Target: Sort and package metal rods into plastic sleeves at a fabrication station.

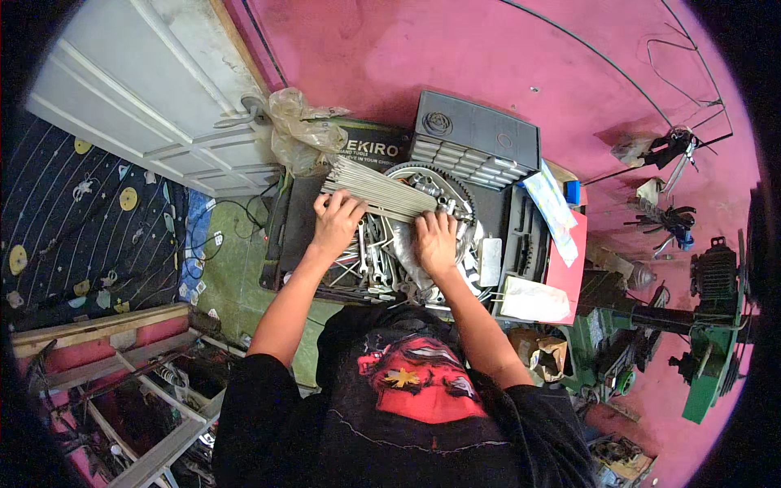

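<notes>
Your left hand [338,221] and right hand [437,242], set apart, clasp a bundle of thin rods [378,191] near opposite ends, between loose wrenches [374,259] and the grey drawer cabinet [484,122].

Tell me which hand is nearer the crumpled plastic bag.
Left. The left hand is on the rods' left part, below the bag in view; the right hand is farther right, near their other end.

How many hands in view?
2: left hand at the left end of the rods, right hand at their right end. No others show.
</notes>
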Motion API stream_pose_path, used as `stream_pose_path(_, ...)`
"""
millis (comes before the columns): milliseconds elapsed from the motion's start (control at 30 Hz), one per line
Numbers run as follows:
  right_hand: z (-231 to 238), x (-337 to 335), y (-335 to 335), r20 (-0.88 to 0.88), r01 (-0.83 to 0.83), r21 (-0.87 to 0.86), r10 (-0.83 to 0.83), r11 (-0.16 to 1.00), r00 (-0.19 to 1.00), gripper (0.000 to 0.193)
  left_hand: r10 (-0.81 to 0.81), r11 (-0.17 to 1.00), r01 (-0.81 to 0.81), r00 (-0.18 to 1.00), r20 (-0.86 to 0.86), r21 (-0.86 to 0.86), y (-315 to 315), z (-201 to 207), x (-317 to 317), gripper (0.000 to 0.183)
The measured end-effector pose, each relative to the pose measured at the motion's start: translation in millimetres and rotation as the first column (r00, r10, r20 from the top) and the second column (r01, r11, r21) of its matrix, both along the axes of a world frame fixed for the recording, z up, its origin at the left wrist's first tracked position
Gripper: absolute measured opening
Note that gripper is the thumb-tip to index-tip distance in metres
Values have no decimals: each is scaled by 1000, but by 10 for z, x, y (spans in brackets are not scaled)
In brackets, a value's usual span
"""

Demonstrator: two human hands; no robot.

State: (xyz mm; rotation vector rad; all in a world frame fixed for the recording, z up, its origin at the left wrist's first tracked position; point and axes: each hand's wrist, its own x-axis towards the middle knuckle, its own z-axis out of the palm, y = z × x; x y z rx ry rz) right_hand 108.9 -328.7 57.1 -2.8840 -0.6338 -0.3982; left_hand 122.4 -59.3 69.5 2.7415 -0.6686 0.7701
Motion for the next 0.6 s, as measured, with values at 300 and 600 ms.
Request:
stream_pose_path(300, -94, -39, 30, -16, 73, -50, -74, 996, 997, 30, 2, 999, -6, 997, 78, 52, 14, -119, -27, 30)
stream_pose_path(600, -42, -24, 74, -27, 100, 0, -100, 995, 995, 21, -10, 999, 7, 998, 67, 46, 41, -142, -41, 30)
